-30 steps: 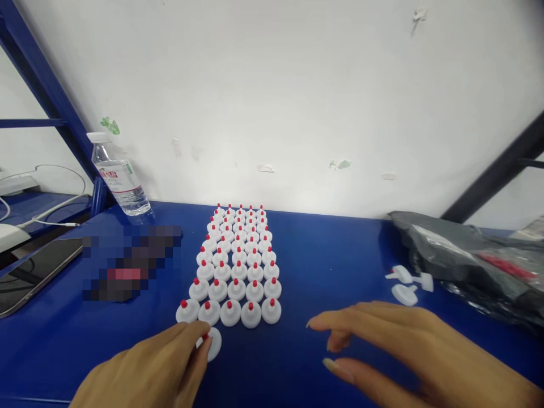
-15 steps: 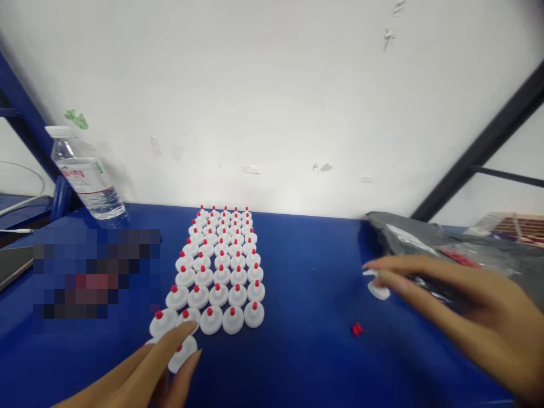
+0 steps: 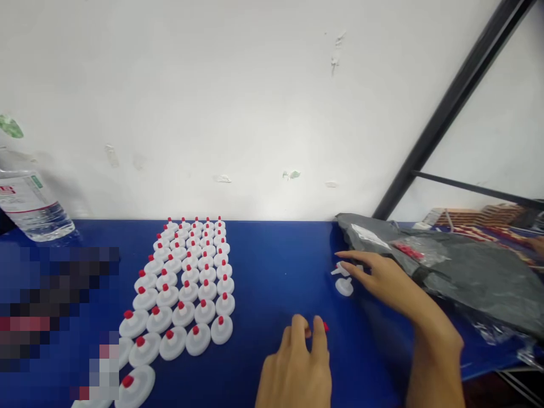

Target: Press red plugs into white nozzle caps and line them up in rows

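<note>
My left hand (image 3: pixel 295 362) is over the blue table, its fingers bent down with a gap between thumb and forefinger. A small red cap (image 3: pixel 326 327) shows just past the thumb; other pieces there may be hidden. My right hand (image 3: pixel 382 283) is open, thumb and forefinger apart, above a loose white nozzle piece (image 3: pixel 340 270). Whether it touches that piece I cannot tell. Close by lies a white disc-shaped nozzle lid (image 3: pixel 344 287). To the left, white nozzle lids with red tips (image 3: pixel 187 292) stand in several rows.
A water bottle (image 3: pixel 38 209) stands at the left by the wall. On the right lies a grey plastic bag (image 3: pixel 471 283) with a clear packet of red pieces (image 3: pixel 410 251) on it. A dark metal post (image 3: pixel 442 107) rises behind.
My left hand has left the white lids at the front of the rows and moved right to the red caps. My right hand stays by the loose white pieces. The view has turned right.
</note>
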Demonstrator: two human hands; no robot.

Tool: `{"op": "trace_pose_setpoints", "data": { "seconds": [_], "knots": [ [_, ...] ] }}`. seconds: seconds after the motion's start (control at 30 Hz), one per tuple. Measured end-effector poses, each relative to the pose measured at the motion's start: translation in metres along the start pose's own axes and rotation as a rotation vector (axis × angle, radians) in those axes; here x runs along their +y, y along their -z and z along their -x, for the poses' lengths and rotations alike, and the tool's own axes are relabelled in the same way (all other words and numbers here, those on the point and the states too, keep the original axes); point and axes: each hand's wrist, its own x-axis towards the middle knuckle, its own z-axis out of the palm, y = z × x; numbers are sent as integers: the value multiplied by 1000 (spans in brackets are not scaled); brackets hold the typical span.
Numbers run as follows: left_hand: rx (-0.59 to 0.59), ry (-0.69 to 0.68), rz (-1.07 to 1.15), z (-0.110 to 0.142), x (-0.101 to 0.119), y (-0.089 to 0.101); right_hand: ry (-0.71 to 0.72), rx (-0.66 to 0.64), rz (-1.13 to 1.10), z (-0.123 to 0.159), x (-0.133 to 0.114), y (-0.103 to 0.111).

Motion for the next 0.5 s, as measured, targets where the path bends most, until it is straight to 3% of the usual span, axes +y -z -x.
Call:
{"op": "trace_pose_setpoints", "data": {
  "seconds": [0.23, 0.5],
  "knots": [
    [-97, -43, -35, -6, 3, -6, -11, -56, -55, 0, 2, 0],
    [-37, -46, 57, -7, 2, -11, 20, -34, -72, 0, 6, -2]
  ]
}}
